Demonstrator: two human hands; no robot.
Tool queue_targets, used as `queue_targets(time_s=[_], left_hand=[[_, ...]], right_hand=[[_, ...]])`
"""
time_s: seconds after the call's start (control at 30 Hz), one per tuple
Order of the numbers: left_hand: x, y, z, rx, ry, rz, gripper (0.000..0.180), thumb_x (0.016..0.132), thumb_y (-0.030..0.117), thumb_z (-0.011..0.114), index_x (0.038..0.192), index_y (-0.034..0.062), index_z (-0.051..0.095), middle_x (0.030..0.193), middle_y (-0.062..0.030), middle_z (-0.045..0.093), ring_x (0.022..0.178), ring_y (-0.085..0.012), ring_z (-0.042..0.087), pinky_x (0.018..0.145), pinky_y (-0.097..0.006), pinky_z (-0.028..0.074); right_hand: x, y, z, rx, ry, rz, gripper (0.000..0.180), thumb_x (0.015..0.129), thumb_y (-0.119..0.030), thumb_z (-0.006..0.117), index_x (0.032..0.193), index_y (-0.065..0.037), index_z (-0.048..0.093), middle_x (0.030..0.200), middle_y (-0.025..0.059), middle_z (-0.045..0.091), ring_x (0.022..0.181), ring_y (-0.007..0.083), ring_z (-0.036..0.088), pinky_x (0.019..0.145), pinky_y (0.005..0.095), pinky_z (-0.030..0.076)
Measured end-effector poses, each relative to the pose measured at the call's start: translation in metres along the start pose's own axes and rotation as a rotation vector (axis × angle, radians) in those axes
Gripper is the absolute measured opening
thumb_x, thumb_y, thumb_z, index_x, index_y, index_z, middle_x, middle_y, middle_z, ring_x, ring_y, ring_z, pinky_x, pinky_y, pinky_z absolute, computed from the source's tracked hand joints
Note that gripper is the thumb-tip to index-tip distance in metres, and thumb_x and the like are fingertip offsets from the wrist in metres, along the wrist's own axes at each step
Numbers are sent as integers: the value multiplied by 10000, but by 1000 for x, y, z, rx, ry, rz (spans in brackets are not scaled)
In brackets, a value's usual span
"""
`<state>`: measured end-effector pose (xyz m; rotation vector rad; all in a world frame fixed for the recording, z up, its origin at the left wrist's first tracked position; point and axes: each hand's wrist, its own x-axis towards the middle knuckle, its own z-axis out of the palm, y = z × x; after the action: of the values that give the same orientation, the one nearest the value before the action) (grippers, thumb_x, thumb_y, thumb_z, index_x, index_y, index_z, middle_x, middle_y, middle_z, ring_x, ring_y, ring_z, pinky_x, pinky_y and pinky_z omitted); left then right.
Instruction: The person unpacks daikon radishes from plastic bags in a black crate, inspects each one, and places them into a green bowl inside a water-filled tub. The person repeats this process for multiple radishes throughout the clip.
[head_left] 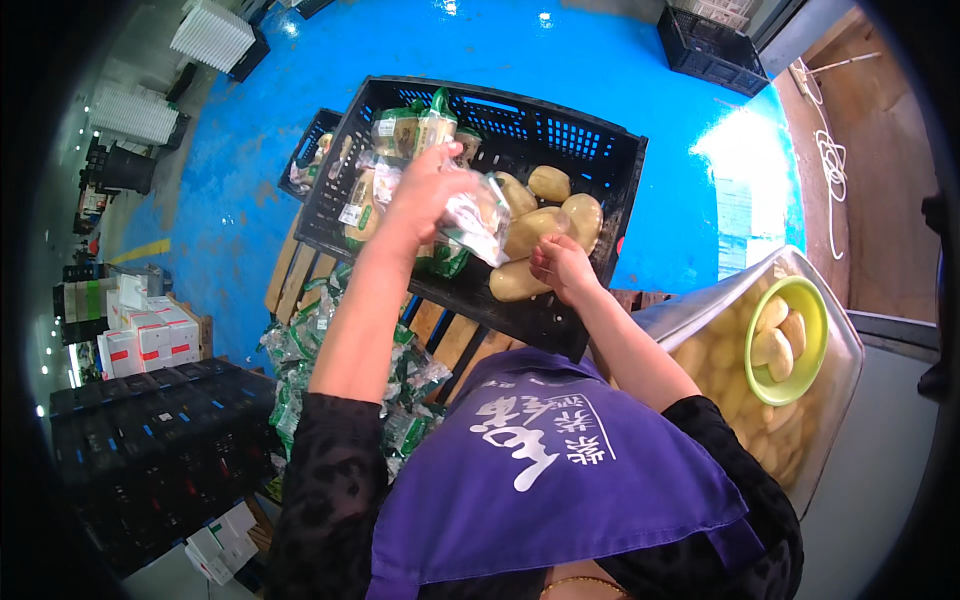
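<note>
Above a large black plastic crate with perforated walls (602, 152), the left hand (428, 192) is closed on a clear plastic bag with white and pinkish print (478, 225), which is blurred, so its content is hard to read. This bag is over the middle of the crate, between the packed goods and the loose ones. Beside it, the right hand (567, 270) has its fingers curled inward, close to the pale yellow-brown oval tubers (537, 232); whether it pinches one of them, I cannot tell. These tubers lie loose in the right half of the crate, while green and clear plastic packages (362, 212) occupy the left half, some of them standing upright near the far wall.

Below the crate, slats of a wooden pallet (288, 282) are visible, and near the left forearm lies a heap of crumpled green and clear plastic bags (300, 375). Behind the left side of the crate is a smaller black plastic crate (303, 160) with some goods inside. To the right of the person, who wears a purple cloth apron with white lettering (640, 500), a wide grey metal tub (840, 370) contains more tubers, and on them rests a round yellow-green plastic bowl (815, 345) with several pale oval pieces (775, 352)
</note>
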<state>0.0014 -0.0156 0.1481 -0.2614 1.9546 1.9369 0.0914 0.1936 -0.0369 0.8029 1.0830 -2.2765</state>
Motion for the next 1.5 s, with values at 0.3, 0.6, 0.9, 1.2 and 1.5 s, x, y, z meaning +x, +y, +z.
queue_targets(time_s=[0.3,0.6,0.9,1.2,1.5], left_hand=[[-5,40,-51,-177,95,203,504,894,72,668,1352,-3,470,1108,-123,632,920,-170,651,779,-303,545],[-11,-73,-182,513,650,394,662,980,95,597,1537,15,248,1343,-219,554,1199,-273,600,908,-349,517],[-4,-164,-166,1287,808,213,777,880,221,703,1549,156,313,1122,-124,648,1063,-312,613,951,-462,376],[-5,-152,-162,1255,773,105,727,904,200,686,1540,173,335,1179,-110,653,1112,-290,602,994,-438,343],[-5,-159,-166,1229,798,180,719,891,193,692,1527,179,356,1151,-103,651,1090,-295,606,969,-442,349]], right_hand=[[6,1,5,-114,10,-71,102,951,-110,606,1039,-100,555,897,2,575,788,132,589,726,285,526],[29,-34,20,-803,71,-584,308,867,-87,666,1161,-23,601,1032,127,637,854,236,668,756,345,542],[83,-36,76,-1707,-145,-740,666,780,-119,766,1392,-155,507,1378,182,496,1282,413,477,1039,496,456],[143,-38,65,-1507,-278,-556,659,861,-201,716,1461,-165,443,1379,174,528,1246,404,535,1023,481,493],[63,-84,63,48,-504,250,577,1045,-558,379,1364,-99,522,1100,191,661,692,220,593,550,283,471]])
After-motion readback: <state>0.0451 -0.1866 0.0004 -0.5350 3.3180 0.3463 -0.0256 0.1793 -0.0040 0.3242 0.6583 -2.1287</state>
